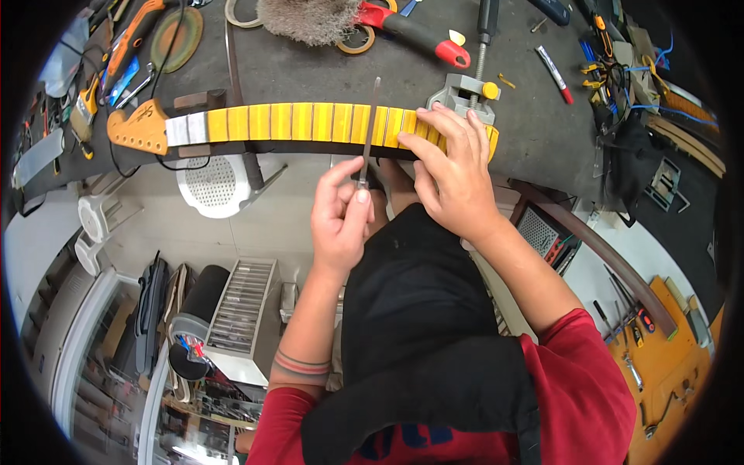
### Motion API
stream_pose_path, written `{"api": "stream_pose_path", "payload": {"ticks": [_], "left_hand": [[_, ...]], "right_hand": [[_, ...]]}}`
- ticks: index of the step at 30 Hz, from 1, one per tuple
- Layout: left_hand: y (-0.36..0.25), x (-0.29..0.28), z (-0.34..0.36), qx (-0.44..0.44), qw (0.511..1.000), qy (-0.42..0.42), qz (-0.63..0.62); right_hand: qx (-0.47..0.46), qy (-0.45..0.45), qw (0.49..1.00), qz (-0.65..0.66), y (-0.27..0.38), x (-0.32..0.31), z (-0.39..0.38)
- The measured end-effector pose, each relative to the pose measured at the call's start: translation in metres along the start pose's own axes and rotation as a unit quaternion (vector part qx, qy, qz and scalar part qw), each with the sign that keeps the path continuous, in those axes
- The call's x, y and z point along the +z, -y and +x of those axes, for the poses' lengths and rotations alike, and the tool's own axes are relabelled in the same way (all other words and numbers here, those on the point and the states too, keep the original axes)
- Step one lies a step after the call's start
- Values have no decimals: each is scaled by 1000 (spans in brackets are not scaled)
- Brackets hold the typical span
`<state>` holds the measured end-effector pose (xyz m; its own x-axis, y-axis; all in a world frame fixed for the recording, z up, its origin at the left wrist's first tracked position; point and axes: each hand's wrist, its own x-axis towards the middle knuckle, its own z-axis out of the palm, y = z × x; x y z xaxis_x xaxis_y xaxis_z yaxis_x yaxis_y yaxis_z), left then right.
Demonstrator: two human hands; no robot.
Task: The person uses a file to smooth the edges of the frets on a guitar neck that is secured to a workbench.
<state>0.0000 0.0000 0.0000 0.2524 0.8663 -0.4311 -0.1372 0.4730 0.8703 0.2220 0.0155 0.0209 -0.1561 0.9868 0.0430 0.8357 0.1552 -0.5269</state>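
A guitar neck [282, 122] lies across the front of the bench, its fretboard covered with yellow tape between the metal frets. Its wooden headstock [141, 129] points left, and whitish tape covers the end beside it. My left hand [341, 217] pinches the lower end of a thin metal file [371, 124], which stands up across the neck. My right hand [457, 170] rests its spread fingers on the taped frets near the neck's right end. Just beyond those fingers, a grey vise [467, 94] with a yellow knob sits against that end of the neck.
A grey bristly brush [306, 17], tape rolls [356, 39] and a red-and-black handled tool [418, 37] lie at the back. A marker [554, 75] is at right. Tools crowd the left side. A white stool [215, 186] stands below the bench.
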Motion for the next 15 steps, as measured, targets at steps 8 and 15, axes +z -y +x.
{"api": "stream_pose_path", "payload": {"ticks": [8, 15], "left_hand": [[48, -1, -13, 95, 995, 13, -1], [77, -9, -58, 114, 993, -4, 23]], "right_hand": [[-17, -16, 999, -41, -5, 21, 2], [-37, -50, 997, -40, -10, 29, -1]]}}
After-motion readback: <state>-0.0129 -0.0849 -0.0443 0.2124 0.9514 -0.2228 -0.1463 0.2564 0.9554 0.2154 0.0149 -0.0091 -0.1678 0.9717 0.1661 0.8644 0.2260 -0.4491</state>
